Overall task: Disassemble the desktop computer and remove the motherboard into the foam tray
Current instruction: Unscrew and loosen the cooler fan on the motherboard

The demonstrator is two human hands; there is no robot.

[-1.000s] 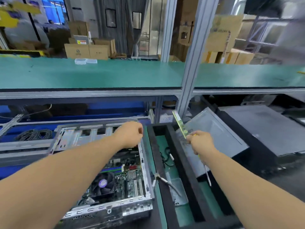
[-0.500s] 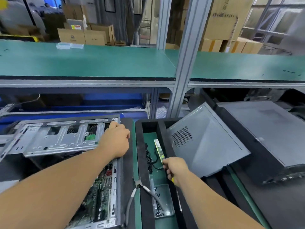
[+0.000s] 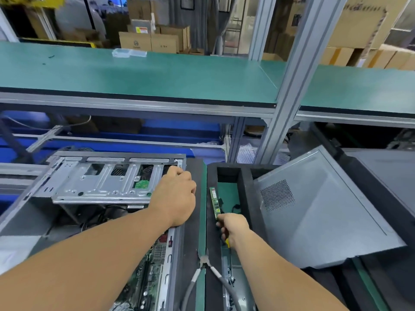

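One memory stick, long axis running away from the person, sat in the foam tray slot beside its left wall, pinched at its near end by the right hand, lower than before. Left hand curled on the computer case edge; grip unclear.

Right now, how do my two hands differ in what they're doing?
The left hand rests on the open computer case, gripping its far right corner; the right hand pinches a slim green memory stick over the black foam tray. The left lies knuckles-up; the right is curled. Both are bare.
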